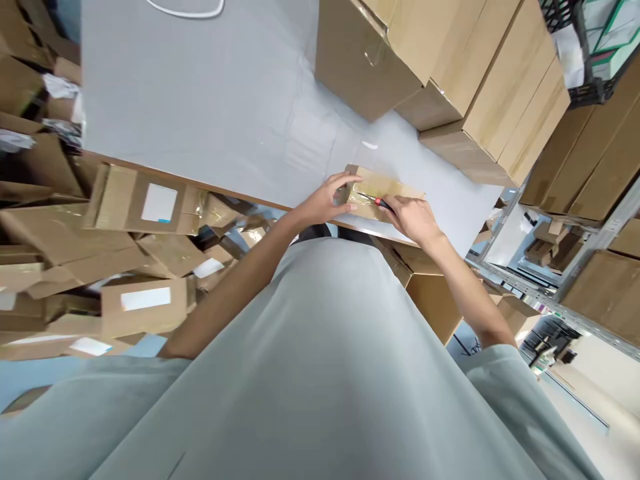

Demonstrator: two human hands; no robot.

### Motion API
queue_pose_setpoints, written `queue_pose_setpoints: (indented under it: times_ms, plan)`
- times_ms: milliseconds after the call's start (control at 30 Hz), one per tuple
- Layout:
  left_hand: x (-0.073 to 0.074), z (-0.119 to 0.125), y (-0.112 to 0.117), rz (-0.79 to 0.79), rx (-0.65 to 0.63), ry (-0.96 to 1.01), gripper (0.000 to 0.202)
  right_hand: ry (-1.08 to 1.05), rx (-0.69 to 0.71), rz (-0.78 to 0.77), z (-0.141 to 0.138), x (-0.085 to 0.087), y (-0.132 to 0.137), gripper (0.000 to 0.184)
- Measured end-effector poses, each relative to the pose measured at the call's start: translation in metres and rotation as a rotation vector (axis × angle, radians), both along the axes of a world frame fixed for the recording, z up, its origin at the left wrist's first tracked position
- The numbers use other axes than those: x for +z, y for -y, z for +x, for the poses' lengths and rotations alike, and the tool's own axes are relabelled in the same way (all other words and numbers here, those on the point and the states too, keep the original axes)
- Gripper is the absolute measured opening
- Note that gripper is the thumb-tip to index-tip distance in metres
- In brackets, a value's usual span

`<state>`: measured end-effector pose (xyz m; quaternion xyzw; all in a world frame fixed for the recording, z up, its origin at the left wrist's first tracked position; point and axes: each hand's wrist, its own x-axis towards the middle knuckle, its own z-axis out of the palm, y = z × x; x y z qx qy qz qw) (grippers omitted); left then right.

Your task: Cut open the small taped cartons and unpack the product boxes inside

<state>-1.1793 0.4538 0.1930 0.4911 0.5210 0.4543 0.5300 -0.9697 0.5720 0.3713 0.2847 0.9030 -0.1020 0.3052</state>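
Our right hand (413, 217) grips what looks like a red-and-black knife (379, 201) over a small taped carton (381, 185) near the grey table's (200, 100) edge; our left hand (324, 201) clasps the carton's left end. We judge it light, stiff yet crushable, slick where taped, best held by its end walls.

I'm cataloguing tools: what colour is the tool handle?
The handle shows red and black, best in the head view.
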Motion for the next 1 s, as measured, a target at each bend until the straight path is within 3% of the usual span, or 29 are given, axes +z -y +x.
queue_pose_setpoints:
  times_ms: [167, 600, 867, 1000]
  plan:
    - [-0.004, 0.002, 0.002, 0.007, 0.005, 0.045, 0.079, 0.123, -0.001, 0.042, -0.026, 0.006, 0.004, 0.047]
    - [-0.013, 0.006, -0.001, 0.077, 0.012, 0.046, 0.074, 0.195, 0.024, 0.093, -0.046, 0.021, 0.008, 0.047]
    - [-0.011, 0.004, -0.003, 0.077, 0.009, 0.047, 0.076, 0.236, 0.012, 0.067, -0.067, 0.009, 0.01, 0.047]
    - [-0.008, 0.002, -0.004, 0.077, 0.013, -0.038, 0.075, 0.2, 0.031, 0.093, -0.063, 0.001, 0.006, 0.05]
